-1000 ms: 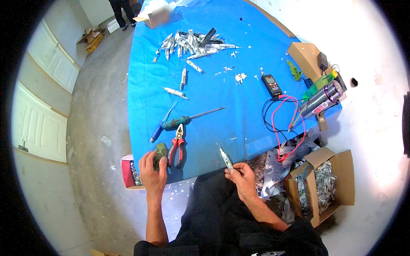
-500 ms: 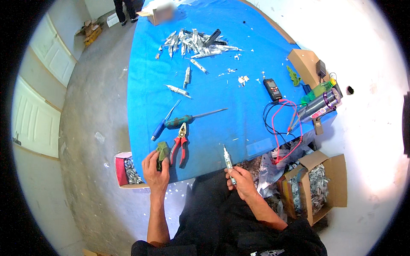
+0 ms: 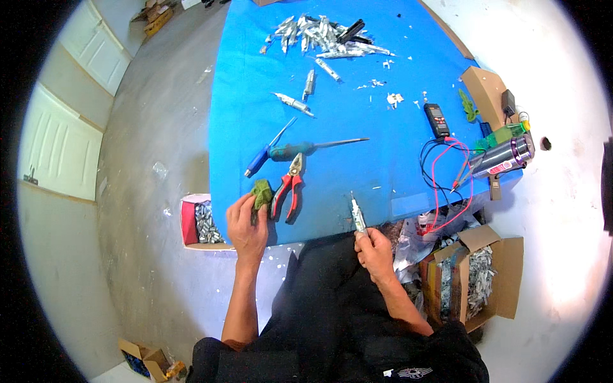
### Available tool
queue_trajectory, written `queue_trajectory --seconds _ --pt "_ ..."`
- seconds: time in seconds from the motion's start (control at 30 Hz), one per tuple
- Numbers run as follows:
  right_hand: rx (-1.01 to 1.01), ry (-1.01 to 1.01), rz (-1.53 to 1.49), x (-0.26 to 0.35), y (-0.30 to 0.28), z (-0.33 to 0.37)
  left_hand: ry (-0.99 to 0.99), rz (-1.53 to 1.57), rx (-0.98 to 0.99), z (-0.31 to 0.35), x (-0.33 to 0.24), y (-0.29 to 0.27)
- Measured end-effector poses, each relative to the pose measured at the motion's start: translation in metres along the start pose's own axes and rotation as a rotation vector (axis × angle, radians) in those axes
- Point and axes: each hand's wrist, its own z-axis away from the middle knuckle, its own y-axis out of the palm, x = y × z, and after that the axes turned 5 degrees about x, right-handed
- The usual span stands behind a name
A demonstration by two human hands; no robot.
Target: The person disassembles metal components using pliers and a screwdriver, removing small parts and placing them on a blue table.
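Observation:
My left hand [image 3: 248,223] is closed on a crumpled green cloth [image 3: 261,193] at the table's near left edge. Just right of the cloth lie pliers [image 3: 294,185] with red and black handles, their jaws pointing away from me. In my right hand [image 3: 373,250] is a slim white pen-shaped piece [image 3: 357,214], pinched at its lower end, its thin tip pointing away over the table's near edge. Beyond the pliers are a blue-handled screwdriver [image 3: 260,158] and a longer green-handled screwdriver [image 3: 290,152]. Three similar slim pieces, one of them a pointed one [image 3: 294,104], lie farther off.
A heap of silvery slim pieces [image 3: 319,35] covers the far part of the blue table [image 3: 357,172]. At right are a multimeter [image 3: 437,121] with red and black leads, and a metal flask [image 3: 501,157]. Filled cardboard boxes stand below, one left [image 3: 190,223], one right [image 3: 507,277].
The whole view has shifted, so the table and its things sit higher and farther right in the picture. Both hands keep their holds, with little movement relative to the table.

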Motion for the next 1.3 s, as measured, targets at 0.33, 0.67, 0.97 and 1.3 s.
queue_trajectory --seconds 0.33,0.67,0.97,1.3 --pt "0.012 -0.056 0.060 -0.012 -0.007 -0.005 0.036 -0.054 0.001 -0.002 -0.002 0.005" --pt "-0.025 -0.131 0.111 -0.009 -0.009 -0.001 0.029 -0.081 0.023 0.002 0.000 0.009" --pt "-0.062 -0.245 0.202 -0.009 -0.006 0.000 -0.011 -0.110 0.061 0.003 0.002 0.008" --pt "-0.091 -0.292 0.265 -0.008 -0.007 0.000 0.040 -0.134 0.039 0.000 -0.001 0.008"
